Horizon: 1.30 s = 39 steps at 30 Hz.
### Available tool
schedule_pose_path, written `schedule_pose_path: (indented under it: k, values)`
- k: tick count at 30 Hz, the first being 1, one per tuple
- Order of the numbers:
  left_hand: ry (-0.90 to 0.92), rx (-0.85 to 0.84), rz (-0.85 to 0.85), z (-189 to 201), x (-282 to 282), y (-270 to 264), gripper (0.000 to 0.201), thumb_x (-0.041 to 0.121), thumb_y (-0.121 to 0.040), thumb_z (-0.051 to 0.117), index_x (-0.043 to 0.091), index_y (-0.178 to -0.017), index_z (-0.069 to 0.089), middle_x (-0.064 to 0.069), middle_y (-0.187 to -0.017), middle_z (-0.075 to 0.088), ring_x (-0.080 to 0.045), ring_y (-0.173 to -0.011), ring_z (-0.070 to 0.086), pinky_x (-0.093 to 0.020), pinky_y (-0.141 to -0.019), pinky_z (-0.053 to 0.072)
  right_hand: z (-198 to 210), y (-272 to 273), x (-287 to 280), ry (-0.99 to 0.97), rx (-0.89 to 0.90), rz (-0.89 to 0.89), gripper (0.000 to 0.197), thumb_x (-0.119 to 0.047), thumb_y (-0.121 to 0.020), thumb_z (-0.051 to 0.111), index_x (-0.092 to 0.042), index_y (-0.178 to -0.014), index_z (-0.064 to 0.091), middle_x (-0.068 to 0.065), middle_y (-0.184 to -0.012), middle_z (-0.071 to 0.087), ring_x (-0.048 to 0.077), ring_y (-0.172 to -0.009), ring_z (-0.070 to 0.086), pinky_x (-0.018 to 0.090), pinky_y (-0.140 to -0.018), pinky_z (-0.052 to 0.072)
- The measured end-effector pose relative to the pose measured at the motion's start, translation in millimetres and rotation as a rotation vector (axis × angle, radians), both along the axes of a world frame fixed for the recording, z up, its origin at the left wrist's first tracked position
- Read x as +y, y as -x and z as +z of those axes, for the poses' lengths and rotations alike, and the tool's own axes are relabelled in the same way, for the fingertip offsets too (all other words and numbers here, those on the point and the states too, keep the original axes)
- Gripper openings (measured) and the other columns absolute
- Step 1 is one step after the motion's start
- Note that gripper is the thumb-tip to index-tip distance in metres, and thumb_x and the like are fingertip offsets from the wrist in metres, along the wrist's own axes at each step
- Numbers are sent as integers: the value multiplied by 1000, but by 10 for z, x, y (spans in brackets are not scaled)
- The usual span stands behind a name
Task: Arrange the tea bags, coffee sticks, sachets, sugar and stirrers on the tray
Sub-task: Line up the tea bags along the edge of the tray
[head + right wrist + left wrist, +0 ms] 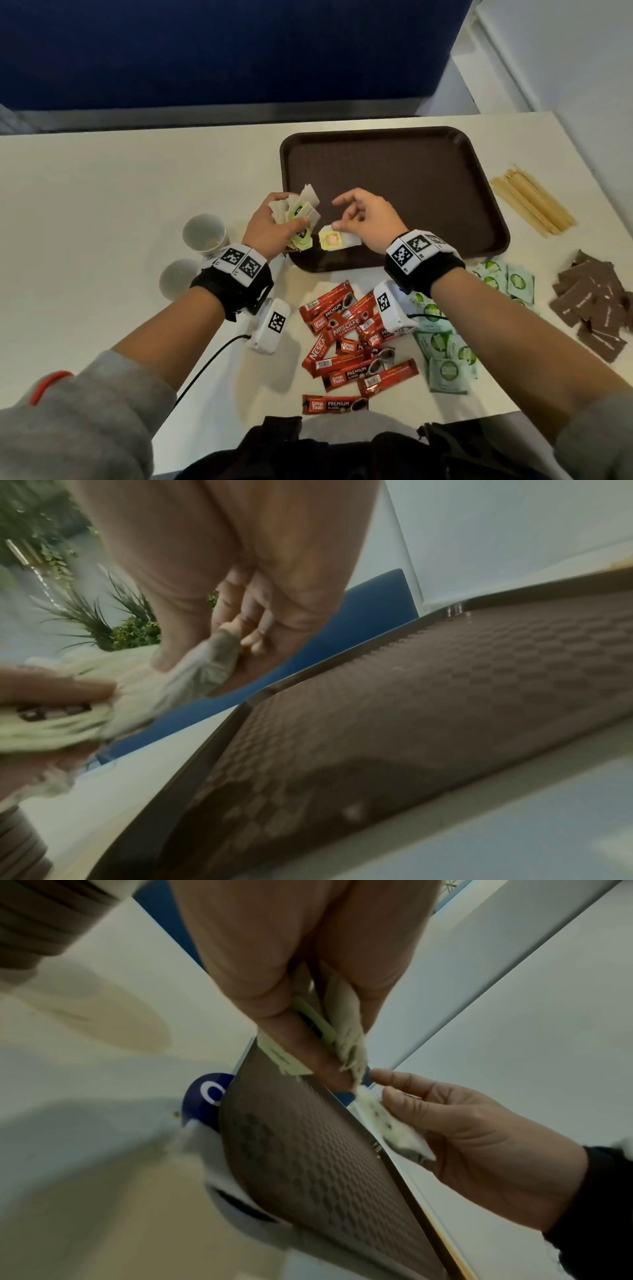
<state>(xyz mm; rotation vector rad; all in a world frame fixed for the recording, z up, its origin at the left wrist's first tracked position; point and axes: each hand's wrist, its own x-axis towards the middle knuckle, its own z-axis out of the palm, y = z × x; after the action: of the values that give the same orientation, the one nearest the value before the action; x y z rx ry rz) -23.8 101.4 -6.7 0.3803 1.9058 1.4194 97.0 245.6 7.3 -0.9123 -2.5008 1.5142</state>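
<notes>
The left hand clutches a fanned bundle of tea bags above the near-left corner of the brown tray. Just right of it, the right hand pinches a single tea bag between thumb and forefinger, its other fingers loosely spread. That bag's long axis runs left to right, low over the tray's near edge. The bare tray floor lies directly beyond and right of it, so the right hand is the nearer one for setting it down, wrist angled inward, palm facing down.
</notes>
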Motion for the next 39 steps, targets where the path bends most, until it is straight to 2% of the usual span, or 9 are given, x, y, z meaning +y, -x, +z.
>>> schedule_pose_path:
  k: [7,10,13,19,21,25,28,31,39]
  values:
    - [-7,-52,70,39,300,-79,34,5,-78,67,29,-100,54,-6,-101,64,-29,-101,64,-51,-89,53,-59,193,346,-21,190,-115,24,-1,-86,60,-22,-97,58,0,-94,59,13,-86,54,26,-84,47]
    - [-41,-121,99,58,397,-79,34,1,-81,64,27,-100,54,-9,-103,65,-30,-99,65,-48,-84,56,-83,290,367,-22,198,-92,20,-4,-90,57,-21,-96,62,7,-112,59,5,-87,57,18,-81,48]
    - [-82,-157,115,100,487,-19,32,0,-84,64,24,-102,52,-10,-103,64,-25,-91,67,-37,-69,60,-105,370,372,-30,202,-100,21,-3,-91,54,-21,-93,64,4,-111,59,-1,-86,57,5,-75,45]
    - [-84,-90,112,127,607,120,37,6,-78,75,27,-99,54,-10,-104,66,-31,-101,66,-51,-88,54,-111,524,408,-48,190,-131,21,-1,-89,55,-14,-101,65,-4,-94,53,0,-77,50,2,-70,41]
    - [-75,-74,144,99,652,178,40,7,-73,77,28,-99,55,-13,-107,67,-31,-100,66,-53,-89,53,-118,578,419,3,174,-134,27,-3,-86,61,-14,-111,61,-9,-87,51,1,-74,50,5,-69,44]
    - [-23,16,152,27,729,331,42,10,-69,76,28,-99,54,-9,-108,67,-26,-98,66,-50,-90,53,-166,695,525,77,89,-125,51,-14,-81,72,-15,-128,54,-6,-98,58,9,-78,59,22,-77,52]
    - [43,86,176,-38,795,442,43,10,-74,76,24,-105,51,-4,-105,65,-23,-97,65,-46,-91,53,-190,802,653,-4,-7,-90,31,-18,-79,74,-15,-110,69,-8,-82,63,7,-78,60,23,-81,50]
    - [106,149,238,-98,861,572,44,14,-75,75,23,-110,50,1,-102,61,-22,-99,63,-42,-94,50,-250,956,791,-47,-25,-137,19,-23,-77,76,-15,-94,74,-1,-84,69,9,-80,62,21,-80,49]
    - [145,175,288,-179,1015,877,43,17,-77,73,24,-110,48,5,-99,59,-19,-96,62,-40,-92,51,-426,1509,1079,-70,-118,-137,19,-22,-87,66,-13,-103,71,1,-99,69,7,-86,56,18,-80,42]
